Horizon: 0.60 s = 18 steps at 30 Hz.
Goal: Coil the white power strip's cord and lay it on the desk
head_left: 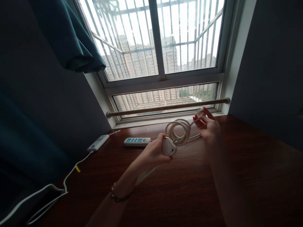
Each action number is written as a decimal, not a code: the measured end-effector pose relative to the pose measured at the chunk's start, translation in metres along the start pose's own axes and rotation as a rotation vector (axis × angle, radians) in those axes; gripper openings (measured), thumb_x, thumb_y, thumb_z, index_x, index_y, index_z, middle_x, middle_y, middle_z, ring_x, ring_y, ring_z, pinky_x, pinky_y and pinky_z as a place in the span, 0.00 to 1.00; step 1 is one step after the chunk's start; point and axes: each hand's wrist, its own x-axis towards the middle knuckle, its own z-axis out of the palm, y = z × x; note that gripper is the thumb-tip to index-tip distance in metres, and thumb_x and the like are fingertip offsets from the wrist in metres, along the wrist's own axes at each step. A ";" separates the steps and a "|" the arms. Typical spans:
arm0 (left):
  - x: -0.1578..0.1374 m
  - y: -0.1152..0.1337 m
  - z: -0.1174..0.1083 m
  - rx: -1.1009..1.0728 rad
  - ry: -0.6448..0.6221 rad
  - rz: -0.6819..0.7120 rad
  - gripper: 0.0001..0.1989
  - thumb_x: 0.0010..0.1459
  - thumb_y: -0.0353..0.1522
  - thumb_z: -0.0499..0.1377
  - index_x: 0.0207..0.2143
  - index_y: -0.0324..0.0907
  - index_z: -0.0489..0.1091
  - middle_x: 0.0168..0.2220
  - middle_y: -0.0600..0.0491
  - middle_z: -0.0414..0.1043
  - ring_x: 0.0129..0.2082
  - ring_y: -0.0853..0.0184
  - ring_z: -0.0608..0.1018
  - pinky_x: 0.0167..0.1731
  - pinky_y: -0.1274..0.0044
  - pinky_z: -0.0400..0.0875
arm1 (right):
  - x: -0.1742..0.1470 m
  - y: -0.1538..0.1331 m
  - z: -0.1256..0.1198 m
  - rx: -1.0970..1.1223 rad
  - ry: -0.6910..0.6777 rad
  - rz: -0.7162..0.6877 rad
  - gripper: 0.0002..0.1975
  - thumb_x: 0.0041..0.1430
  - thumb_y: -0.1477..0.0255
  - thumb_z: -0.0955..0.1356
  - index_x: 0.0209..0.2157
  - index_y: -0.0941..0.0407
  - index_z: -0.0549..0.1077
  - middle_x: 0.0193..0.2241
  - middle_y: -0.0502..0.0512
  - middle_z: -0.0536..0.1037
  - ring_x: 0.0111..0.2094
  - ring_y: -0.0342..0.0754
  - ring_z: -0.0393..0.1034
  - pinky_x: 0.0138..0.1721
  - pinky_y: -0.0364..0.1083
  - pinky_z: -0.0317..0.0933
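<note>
My left hand grips a white plug just above the dark wooden tabletop. From the plug a cream cable is wound into a coil that hangs between my hands. My right hand pinches the cable's far stretch near the coil's upper right. A white power strip with blue sockets lies flat on the table to the left of my left hand, and the cable runs toward it.
A white power bank lies at the table's left rear with a white cord trailing off the left edge. A rod spans the barred window behind. A teal curtain hangs upper left.
</note>
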 end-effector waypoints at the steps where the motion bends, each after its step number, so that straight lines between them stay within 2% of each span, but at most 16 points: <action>1: -0.003 -0.005 -0.004 -0.005 -0.018 -0.032 0.28 0.40 0.36 0.64 0.43 0.43 0.57 0.31 0.56 0.68 0.30 0.67 0.70 0.29 0.78 0.63 | 0.002 0.005 -0.001 0.012 0.023 0.019 0.14 0.45 0.82 0.69 0.35 0.53 0.74 0.25 0.45 0.71 0.26 0.40 0.71 0.36 0.47 0.71; 3: -0.009 -0.017 -0.010 -0.044 -0.072 -0.091 0.29 0.41 0.37 0.63 0.45 0.43 0.55 0.30 0.57 0.67 0.29 0.67 0.71 0.28 0.78 0.63 | 0.007 0.014 -0.003 0.016 0.039 0.062 0.14 0.45 0.83 0.69 0.34 0.53 0.73 0.25 0.45 0.71 0.26 0.40 0.71 0.35 0.47 0.71; 10: -0.028 -0.050 -0.035 0.019 -0.163 -0.101 0.31 0.42 0.36 0.62 0.48 0.42 0.55 0.36 0.54 0.68 0.35 0.65 0.71 0.34 0.77 0.65 | 0.012 0.046 -0.018 0.030 0.060 0.154 0.19 0.45 0.85 0.67 0.38 0.53 0.69 0.25 0.47 0.73 0.26 0.43 0.73 0.31 0.48 0.72; 15: -0.036 -0.074 -0.042 0.168 -0.220 -0.091 0.28 0.41 0.34 0.60 0.47 0.42 0.59 0.35 0.54 0.69 0.33 0.64 0.72 0.33 0.77 0.64 | -0.008 0.068 -0.044 -0.063 -0.073 0.195 0.22 0.40 0.79 0.73 0.39 0.53 0.66 0.26 0.47 0.75 0.29 0.49 0.76 0.29 0.51 0.72; 18: -0.036 -0.101 -0.034 0.248 -0.174 -0.023 0.26 0.40 0.30 0.60 0.46 0.41 0.62 0.42 0.50 0.67 0.38 0.63 0.72 0.37 0.76 0.64 | -0.023 0.074 -0.071 -0.196 -0.196 0.280 0.25 0.34 0.76 0.76 0.38 0.55 0.68 0.26 0.49 0.77 0.30 0.50 0.76 0.31 0.50 0.72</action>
